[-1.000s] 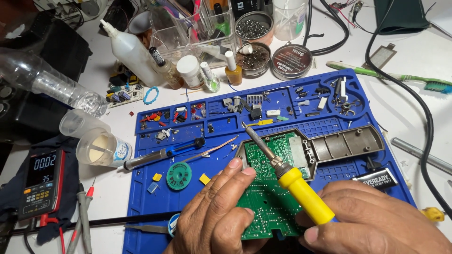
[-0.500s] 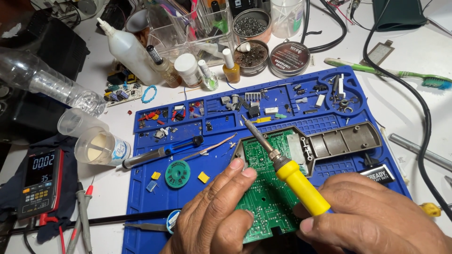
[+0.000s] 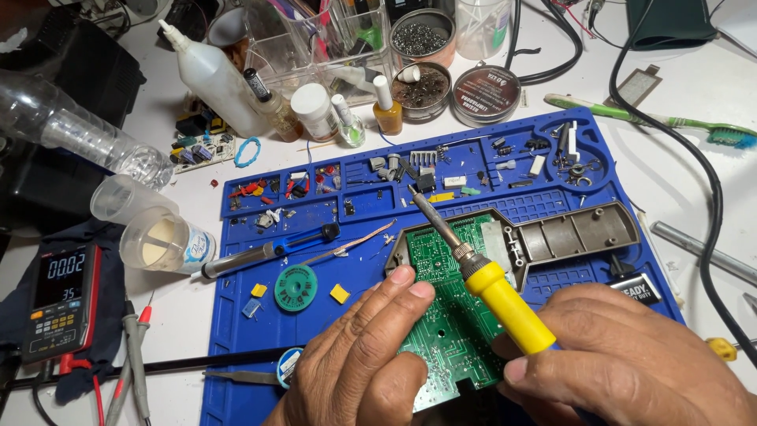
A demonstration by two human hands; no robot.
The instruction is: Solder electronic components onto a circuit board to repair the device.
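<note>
1. The right hand (image 3: 631,363) is holding a yellow-handled soldering iron (image 3: 481,276), fingers closed around the handle, tip raised above the blue mat (image 3: 236,315).
2. The left hand (image 3: 355,363) is pressing the green circuit board (image 3: 449,315) with fingertips (image 3: 402,276) on its edge, fingers half curled.
3. The board is lying in the grey case (image 3: 576,233); it looks light, stiff and fragile, so it is best held by its edges.

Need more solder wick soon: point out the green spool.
The green spool lies on the blue mat, left of the left hand, between two small yellow pieces.
</note>
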